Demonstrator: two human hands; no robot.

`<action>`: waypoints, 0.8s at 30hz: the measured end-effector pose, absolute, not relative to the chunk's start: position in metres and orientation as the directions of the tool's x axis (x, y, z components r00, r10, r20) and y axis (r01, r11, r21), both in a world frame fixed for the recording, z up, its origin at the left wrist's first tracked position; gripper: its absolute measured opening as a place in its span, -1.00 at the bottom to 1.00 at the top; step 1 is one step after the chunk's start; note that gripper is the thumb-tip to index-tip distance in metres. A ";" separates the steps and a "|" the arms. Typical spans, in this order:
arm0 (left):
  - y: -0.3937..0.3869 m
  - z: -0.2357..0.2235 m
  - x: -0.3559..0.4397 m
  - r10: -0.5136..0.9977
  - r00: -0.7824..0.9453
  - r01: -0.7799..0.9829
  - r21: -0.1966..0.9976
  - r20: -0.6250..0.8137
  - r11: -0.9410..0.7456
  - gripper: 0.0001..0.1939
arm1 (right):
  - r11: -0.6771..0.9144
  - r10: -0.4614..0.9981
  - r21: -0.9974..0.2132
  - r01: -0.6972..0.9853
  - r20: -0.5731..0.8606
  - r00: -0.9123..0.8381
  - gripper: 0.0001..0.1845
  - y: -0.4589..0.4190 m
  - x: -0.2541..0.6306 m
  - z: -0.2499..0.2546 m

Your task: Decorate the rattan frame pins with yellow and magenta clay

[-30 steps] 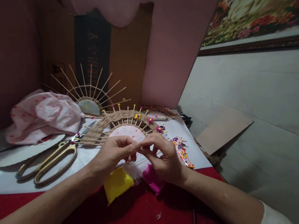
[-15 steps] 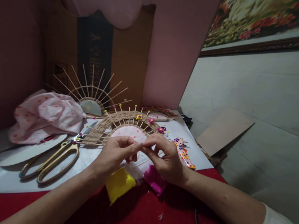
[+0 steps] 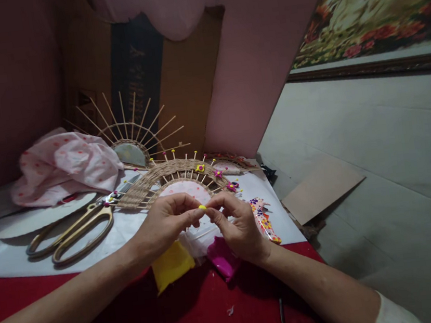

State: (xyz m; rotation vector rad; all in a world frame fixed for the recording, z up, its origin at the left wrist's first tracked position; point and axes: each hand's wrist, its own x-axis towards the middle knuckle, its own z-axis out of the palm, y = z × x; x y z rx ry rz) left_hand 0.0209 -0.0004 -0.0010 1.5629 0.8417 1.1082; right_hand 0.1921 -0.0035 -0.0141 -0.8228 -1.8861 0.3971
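A small piece of yellow clay point(image 3: 202, 207) is pinched between the fingertips of my left hand point(image 3: 174, 212) and my right hand point(image 3: 235, 221), which meet in the middle of the view. Just behind them stands a woven twine fan point(image 3: 150, 179) with thin sticks, decorated with yellow and magenta beads and flowers; my hands cover part of its pink dotted centre. Below my left hand lies a yellow clay packet point(image 3: 173, 265). A magenta clay packet point(image 3: 222, 257) rests under my right hand, partly hidden by it.
Large gold-handled scissors point(image 3: 83, 233) lie left on the white sheet point(image 3: 131, 245). Crumpled pink dotted cloth point(image 3: 69, 166) and a bare stick fan frame point(image 3: 132, 153) are behind. A flower-patterned piece point(image 3: 264, 221) lies right. A pink-lined cardboard box point(image 3: 191, 91) rises at the back.
The yellow clay, hidden between my fingertips before, now shows between them. My fingers have shifted slightly; both hands stay in about the same place.
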 end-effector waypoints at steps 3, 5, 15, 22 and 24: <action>-0.001 -0.001 0.021 0.900 0.333 0.012 0.953 0.281 -0.302 -0.81 | 0.710 0.700 -0.601 0.366 0.658 -0.278 -0.89 -0.004 0.191 -0.013; -0.001 -0.001 0.021 0.895 0.336 0.023 0.947 0.294 -0.320 -0.81 | 0.710 0.700 -0.598 0.372 0.656 -0.281 -0.88 -0.005 0.191 -0.013; -0.002 0.000 0.021 0.900 0.305 0.056 0.938 0.311 -0.343 -0.82 | 0.703 0.706 -0.603 0.378 0.656 -0.267 -0.86 -0.005 0.190 -0.014; -0.001 0.000 0.021 0.897 0.301 0.061 0.932 0.323 -0.356 -0.79 | 0.699 0.707 -0.597 0.394 0.658 -0.259 -0.87 -0.004 0.191 -0.013; -0.001 0.000 0.021 0.895 0.306 0.058 0.931 0.326 -0.359 -0.80 | 0.703 0.702 -0.589 0.397 0.663 -0.259 -0.87 -0.004 0.191 -0.014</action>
